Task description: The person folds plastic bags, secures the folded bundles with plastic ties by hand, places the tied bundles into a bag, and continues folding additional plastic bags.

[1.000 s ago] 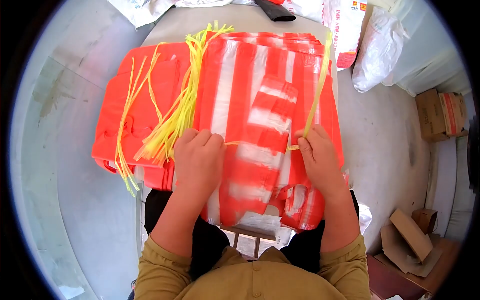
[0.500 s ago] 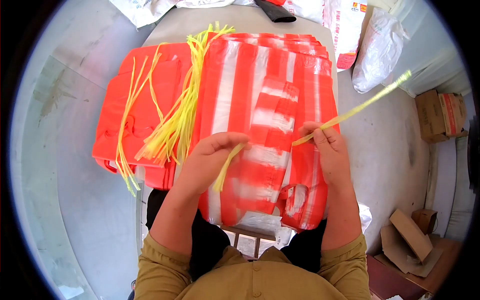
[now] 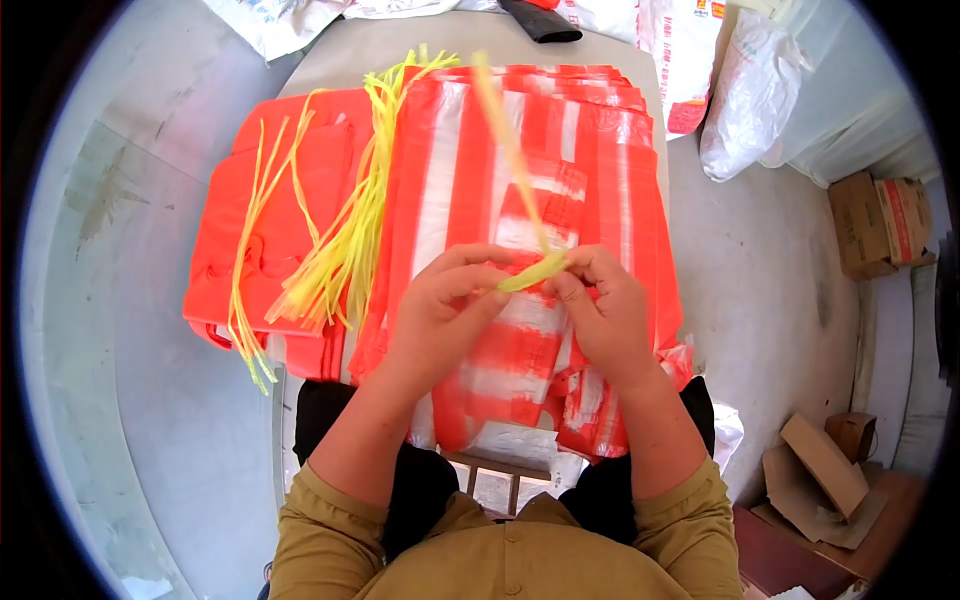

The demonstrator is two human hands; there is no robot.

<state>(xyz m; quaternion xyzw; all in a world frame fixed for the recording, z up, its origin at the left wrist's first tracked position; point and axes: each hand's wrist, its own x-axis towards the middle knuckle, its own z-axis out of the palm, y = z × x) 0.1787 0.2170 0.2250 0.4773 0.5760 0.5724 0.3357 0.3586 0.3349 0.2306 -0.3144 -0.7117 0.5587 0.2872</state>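
A yellow plastic strip [image 3: 532,272] is pinched between the fingers of both hands. My left hand [image 3: 455,305] grips it at its left end. At the bend, my right hand [image 3: 605,305] pinches the same strip, whose long tail runs upward and is blurred. Below the hands lies a narrow folded bundle of red-and-white striped plastic bag [image 3: 525,345], partly hidden by them. It rests on a wide stack of striped plastic bags [image 3: 440,170]. A bunch of yellow strips [image 3: 365,215] lies along the stack's left side.
Folded plain red bags [image 3: 215,245] lie at the left, with a few loose strips [image 3: 250,220] across them. The table [image 3: 340,65] shows behind. White sacks [image 3: 755,95] stand at the back right, and cardboard boxes [image 3: 862,220] are on the right.
My hands have come together over the folded bundle. The strip's long tail has swung from upper right to straight up, and the strip now bends between both hands.
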